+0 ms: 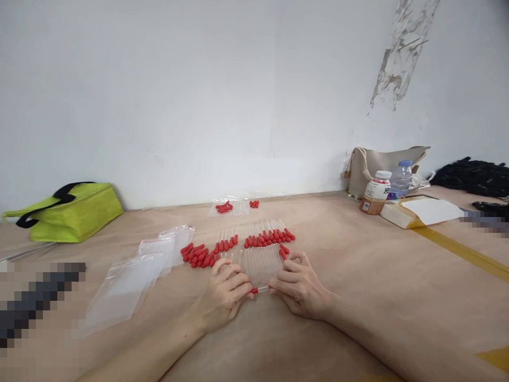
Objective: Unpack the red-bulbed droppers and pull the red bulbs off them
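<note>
My left hand (227, 291) pinches a red rubber bulb (254, 291). My right hand (296, 285) grips a clear dropper tube (263, 289), one end of which meets the bulb between my hands. Just beyond them lies a row of bare clear tubes (260, 262). Two red bulbs (283, 251) rest by my right fingers, and a loose heap of red bulbs (198, 255) sits left of the tubes. Farther back, droppers with red bulbs fitted (270, 237) lie side by side, with a smaller group of droppers (226, 244) to their left.
Clear zip bags (131, 273) overlap at the left, near a lime-green bag (85, 212). Clear packs with red bulbs (225, 207) lie by the wall. At right stand a brown-and-white bottle (376, 193), a clear bottle (401, 180) and a beige bag (392, 155).
</note>
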